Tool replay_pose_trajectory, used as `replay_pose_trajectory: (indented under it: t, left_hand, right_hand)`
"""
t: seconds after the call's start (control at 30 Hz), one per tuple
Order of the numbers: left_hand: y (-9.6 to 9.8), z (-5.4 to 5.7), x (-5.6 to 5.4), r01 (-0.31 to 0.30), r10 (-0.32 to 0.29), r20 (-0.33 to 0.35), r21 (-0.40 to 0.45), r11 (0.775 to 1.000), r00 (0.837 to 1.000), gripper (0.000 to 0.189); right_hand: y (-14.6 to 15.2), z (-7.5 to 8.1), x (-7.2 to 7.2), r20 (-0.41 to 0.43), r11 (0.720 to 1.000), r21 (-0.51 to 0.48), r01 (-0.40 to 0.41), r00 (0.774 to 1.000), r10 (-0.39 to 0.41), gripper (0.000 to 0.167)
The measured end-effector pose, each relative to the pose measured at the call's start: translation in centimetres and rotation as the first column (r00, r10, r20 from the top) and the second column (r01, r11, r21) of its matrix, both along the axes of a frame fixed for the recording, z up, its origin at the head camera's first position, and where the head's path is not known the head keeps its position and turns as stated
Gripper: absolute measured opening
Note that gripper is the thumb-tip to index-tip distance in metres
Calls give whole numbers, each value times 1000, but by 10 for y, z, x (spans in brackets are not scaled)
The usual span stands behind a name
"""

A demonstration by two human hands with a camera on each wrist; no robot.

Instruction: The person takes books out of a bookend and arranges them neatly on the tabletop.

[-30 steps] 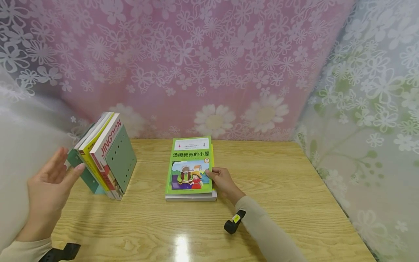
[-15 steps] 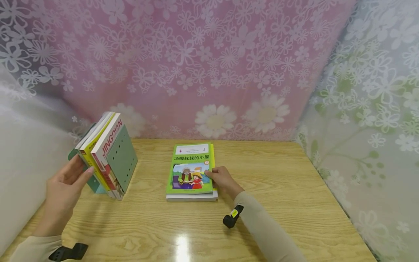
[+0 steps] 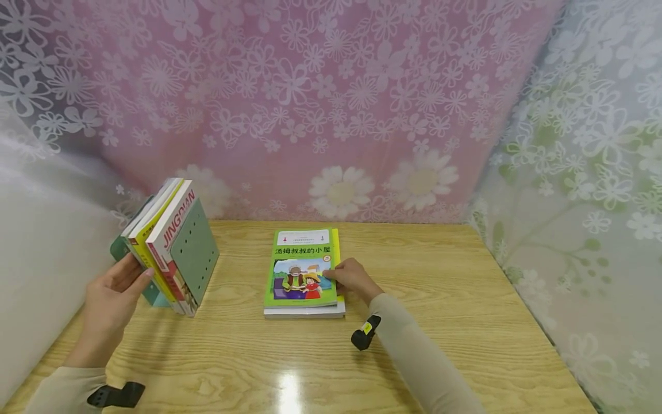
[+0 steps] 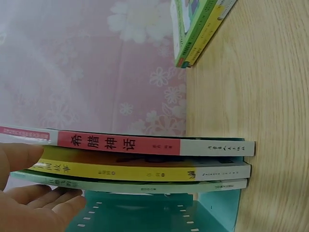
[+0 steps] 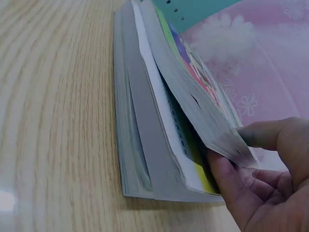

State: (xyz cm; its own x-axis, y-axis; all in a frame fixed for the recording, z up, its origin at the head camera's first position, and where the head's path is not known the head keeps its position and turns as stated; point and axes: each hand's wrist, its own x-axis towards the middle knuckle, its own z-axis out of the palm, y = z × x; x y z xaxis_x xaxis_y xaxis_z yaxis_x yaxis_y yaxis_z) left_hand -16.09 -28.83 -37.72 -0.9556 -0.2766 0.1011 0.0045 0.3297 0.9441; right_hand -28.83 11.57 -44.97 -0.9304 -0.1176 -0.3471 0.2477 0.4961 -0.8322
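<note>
My left hand [image 3: 111, 302] is at the near side of the bookend [image 3: 199, 250]. Its thumb lies by the yellow-spined book [image 4: 145, 172], with the fingers under the pale green-spined book [image 4: 145, 186], so it grips these two at their edges. Beside them stands a red-and-white-spined book [image 4: 120, 142]. My right hand [image 3: 357, 280] pinches the right edge of a green picture-cover book [image 3: 302, 250] between thumb and fingers. That edge is raised off the stack in the right wrist view. Below it lie a yellow-edged book [image 3: 337, 244] and a thick white-paged book [image 3: 305, 312].
Everything stands on a wood-grain table [image 3: 439, 345]. A pink floral curtain [image 3: 331, 115] hangs behind it, and a pale floral curtain [image 3: 584, 201] closes the right side. The stack lies to the right of the bookend.
My left hand has moved right, from beside the bookend onto the books in it. The green book has slid slightly toward me, with my right hand still at its edge.
</note>
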Motion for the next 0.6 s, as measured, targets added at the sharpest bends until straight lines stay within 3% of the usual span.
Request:
replay_pose_trajectory:
  t: [0.07,0.13,0.43,0.6]
  left_hand:
    - [1,-2,-2,-9,11,32,-69,998,999,68]
    - [1,-3,-3,-10,14,42,-85,996,999,68]
    - [4,-12,-10,-55,56,9,-91,994,998,61]
    - [6,-17,-12,-90,89,-16,-96,991,996,57]
  right_hand:
    - [0,1,-1,-2,1000,15,-2,1000,2,30]
    - [1,2,-1,-6,999,36,-6,1000,6,30]
    - [0,5,-3,-34,986,164,-16,999,22,32]
    - [-1,7,-4,-26,983,184,-1,1000,6,33]
